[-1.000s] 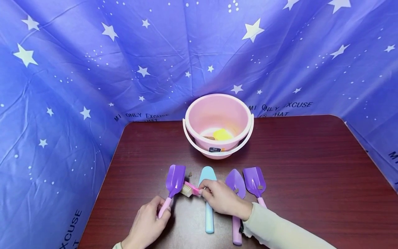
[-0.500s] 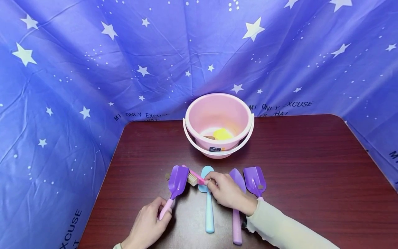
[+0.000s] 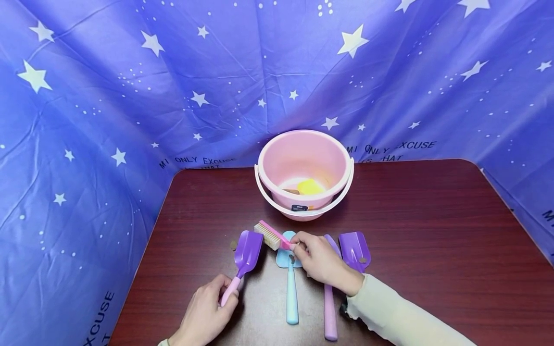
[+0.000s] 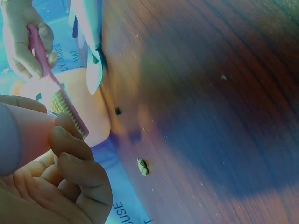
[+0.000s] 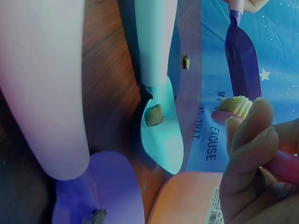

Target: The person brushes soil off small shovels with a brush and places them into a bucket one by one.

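Observation:
My left hand grips the pink handle of a purple toy shovel, whose scoop points away from me. My right hand pinches a pink brush by its handle. The brush's pale bristles overlap the far right corner of the shovel's scoop in the head view. Under the right hand lies a light blue toy trowel with a brown lump on its blade. Left of the held shovel, another small lump sits on the table.
A pink bucket with a white handle stands behind the tools, a yellow thing inside. Right of the blue trowel lie a purple trowel, partly hidden by the right arm, and another purple shovel with a lump on it.
The brush has moved away from me toward the bucket, and its head now angles up past the scoop. The held shovel has swung slightly right. A lump now shows on the blue trowel.

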{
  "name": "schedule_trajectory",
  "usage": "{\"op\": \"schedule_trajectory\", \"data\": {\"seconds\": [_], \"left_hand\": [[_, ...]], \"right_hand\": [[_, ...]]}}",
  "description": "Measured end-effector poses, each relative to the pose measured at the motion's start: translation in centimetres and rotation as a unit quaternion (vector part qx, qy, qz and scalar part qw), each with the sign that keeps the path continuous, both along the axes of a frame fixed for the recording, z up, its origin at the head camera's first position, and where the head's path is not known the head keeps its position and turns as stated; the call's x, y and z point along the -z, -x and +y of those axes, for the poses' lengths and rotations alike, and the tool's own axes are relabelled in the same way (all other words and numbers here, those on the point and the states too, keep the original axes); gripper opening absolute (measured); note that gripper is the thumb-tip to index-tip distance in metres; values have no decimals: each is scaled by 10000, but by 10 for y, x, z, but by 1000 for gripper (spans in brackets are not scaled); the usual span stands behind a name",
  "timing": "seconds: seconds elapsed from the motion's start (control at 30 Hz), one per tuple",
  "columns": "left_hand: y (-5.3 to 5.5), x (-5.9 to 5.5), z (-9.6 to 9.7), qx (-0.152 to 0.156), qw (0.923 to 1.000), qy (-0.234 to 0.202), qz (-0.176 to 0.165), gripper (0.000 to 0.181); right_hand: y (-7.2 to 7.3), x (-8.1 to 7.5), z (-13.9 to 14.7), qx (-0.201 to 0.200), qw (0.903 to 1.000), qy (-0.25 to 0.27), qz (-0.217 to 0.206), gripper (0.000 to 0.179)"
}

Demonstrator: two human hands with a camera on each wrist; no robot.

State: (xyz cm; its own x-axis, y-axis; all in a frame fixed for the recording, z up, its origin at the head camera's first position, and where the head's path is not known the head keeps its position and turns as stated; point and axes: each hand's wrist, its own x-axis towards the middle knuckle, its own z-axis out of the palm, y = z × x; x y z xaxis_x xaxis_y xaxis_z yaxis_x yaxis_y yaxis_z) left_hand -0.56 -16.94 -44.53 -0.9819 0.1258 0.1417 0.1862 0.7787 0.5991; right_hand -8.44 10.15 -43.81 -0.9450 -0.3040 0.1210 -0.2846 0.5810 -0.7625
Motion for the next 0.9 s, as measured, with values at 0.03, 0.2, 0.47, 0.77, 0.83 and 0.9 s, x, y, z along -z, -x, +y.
{"op": "schedule_trajectory", "data": {"seconds": [0.03,0.2,0.47,0.77,0.83,0.9], "left_hand": [[0,0,0,-14,10000,9,-6,28],[0,0,0,-72,10000,6,-9,28],[1,0,2,-138,9998,-108,3,28],[1,1,4,14,9999,-136,54,29],[1,2,4,58,9998,-157,64,29],[1,2,4,112,9998,-168,84,29]], "right_hand": [[0,0,0,7,10000,-35,7,10],[-5,2,-2,-151,9997,-198,-87,8],[-16,6,-10,-794,9958,-410,-196,4],[-19,6,-14,-1104,9931,-235,-303,6],[-18,6,-13,-1062,9938,-174,-288,7],[-18,4,-11,-995,9946,-131,-271,7]]}}
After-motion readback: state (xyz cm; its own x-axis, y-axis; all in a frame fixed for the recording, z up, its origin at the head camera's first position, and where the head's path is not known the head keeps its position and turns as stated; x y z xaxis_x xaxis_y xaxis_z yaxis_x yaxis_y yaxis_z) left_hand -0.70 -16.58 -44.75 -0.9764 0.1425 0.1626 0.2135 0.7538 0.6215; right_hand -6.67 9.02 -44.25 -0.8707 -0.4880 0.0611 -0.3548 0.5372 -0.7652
